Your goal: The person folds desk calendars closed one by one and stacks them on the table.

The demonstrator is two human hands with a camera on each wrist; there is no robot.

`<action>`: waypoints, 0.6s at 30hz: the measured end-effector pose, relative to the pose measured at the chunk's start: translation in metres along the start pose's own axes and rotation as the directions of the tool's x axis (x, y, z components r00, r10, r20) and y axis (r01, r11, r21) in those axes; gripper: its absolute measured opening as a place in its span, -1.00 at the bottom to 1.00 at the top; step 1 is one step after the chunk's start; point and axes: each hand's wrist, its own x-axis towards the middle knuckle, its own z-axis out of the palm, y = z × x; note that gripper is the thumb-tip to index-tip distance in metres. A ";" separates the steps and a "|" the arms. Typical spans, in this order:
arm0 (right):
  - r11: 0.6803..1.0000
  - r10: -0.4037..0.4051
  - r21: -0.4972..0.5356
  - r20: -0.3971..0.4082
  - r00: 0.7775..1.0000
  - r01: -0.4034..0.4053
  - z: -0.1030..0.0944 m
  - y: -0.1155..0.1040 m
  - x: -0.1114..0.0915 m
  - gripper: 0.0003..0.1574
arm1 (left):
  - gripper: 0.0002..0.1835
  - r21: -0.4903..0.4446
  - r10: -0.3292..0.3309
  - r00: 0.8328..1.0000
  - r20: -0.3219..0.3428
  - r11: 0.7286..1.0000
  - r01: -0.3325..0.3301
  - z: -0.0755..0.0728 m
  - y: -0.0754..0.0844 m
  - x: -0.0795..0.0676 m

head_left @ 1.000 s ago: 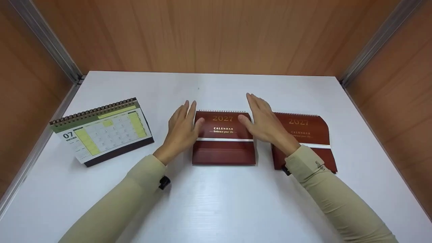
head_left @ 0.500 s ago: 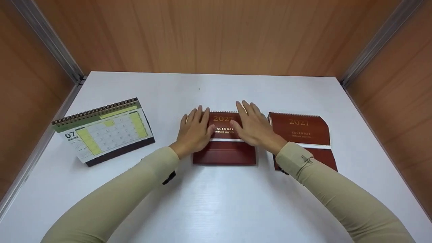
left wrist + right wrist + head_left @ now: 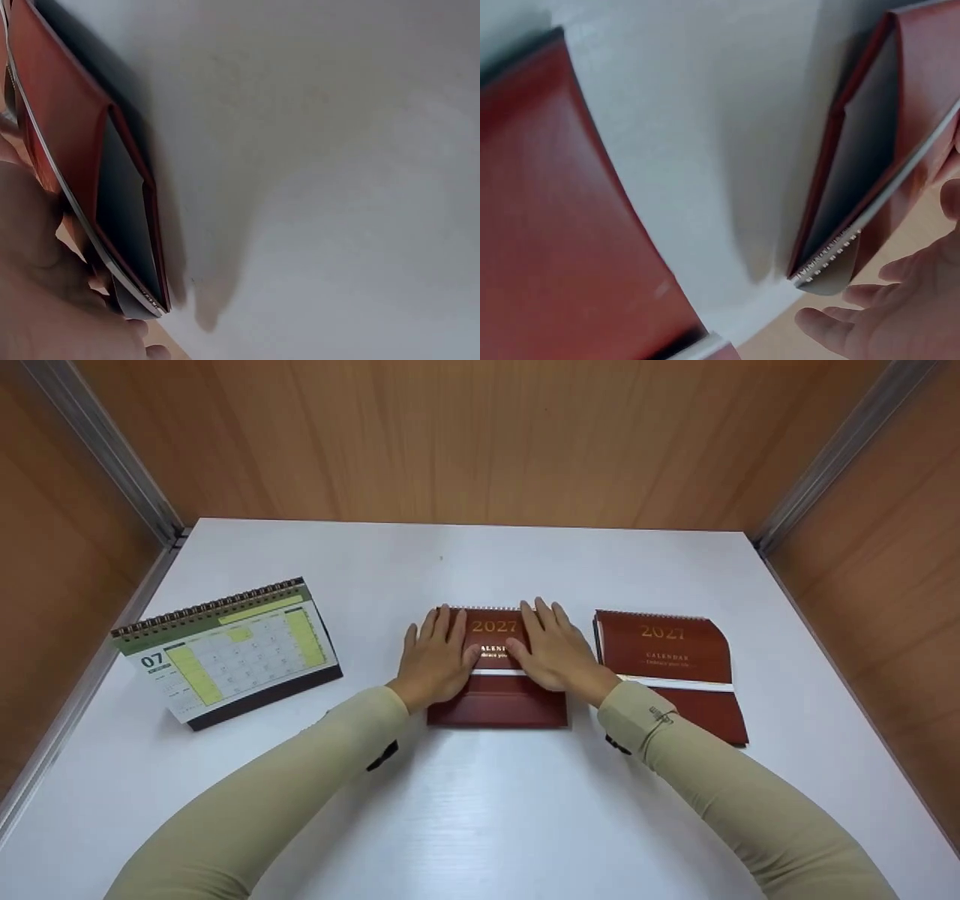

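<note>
Left hand (image 3: 433, 664) and right hand (image 3: 556, 658) laid over the middle calendar (image 3: 496, 707)

At far left a page calendar (image 3: 244, 651) stands askew on the white table (image 3: 465, 825), its leaf marked 07 under a green header, with yellow columns and a dark spiral; next comes the left hand, reaching from its olive left sleeve (image 3: 277, 802), fingers straight and slightly spread over the left part of the red cover; the middle calendar stands between the other two, a low tent in the wrist views, with gold 2027 showing between the hands; the right hand mirrors the left over the right part, fingers straight and a little apart, thumb pointing inward; whether every finger touches the cover, I cannot tell; rightmost, a second red calendar (image 3: 664, 649) also reads 2027, its lower left covered by the right sleeve (image 3: 742, 791).
</note>
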 end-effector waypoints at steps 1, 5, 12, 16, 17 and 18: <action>1.000 0.002 -0.001 0.003 1.000 -0.002 0.002 0.000 0.000 -0.03 | -0.22 -0.001 0.000 1.000 0.009 1.000 0.000 0.001 0.000 0.001; 1.000 0.008 -0.008 0.013 1.000 -0.008 0.007 0.000 -0.001 -0.02 | -0.21 -0.025 -0.013 0.999 0.029 1.000 0.013 0.004 0.000 0.004; 0.999 0.032 -0.010 0.046 0.998 -0.031 0.012 -0.002 -0.002 -0.02 | -0.19 -0.025 -0.031 0.996 0.079 0.999 0.033 0.006 0.000 0.004; 0.999 0.035 -0.007 0.067 0.997 -0.034 0.014 -0.004 -0.002 -0.03 | -0.19 -0.023 -0.034 0.995 0.092 0.999 0.036 0.006 0.000 0.003; 0.999 0.039 -0.009 0.075 0.996 -0.038 0.015 -0.004 -0.002 -0.03 | -0.19 -0.025 -0.034 0.995 0.093 0.999 0.036 0.006 0.000 0.002; 0.999 0.040 -0.009 0.079 0.996 -0.039 0.015 -0.005 -0.002 -0.03 | -0.19 -0.024 -0.034 0.995 0.095 0.999 0.037 0.006 0.000 0.002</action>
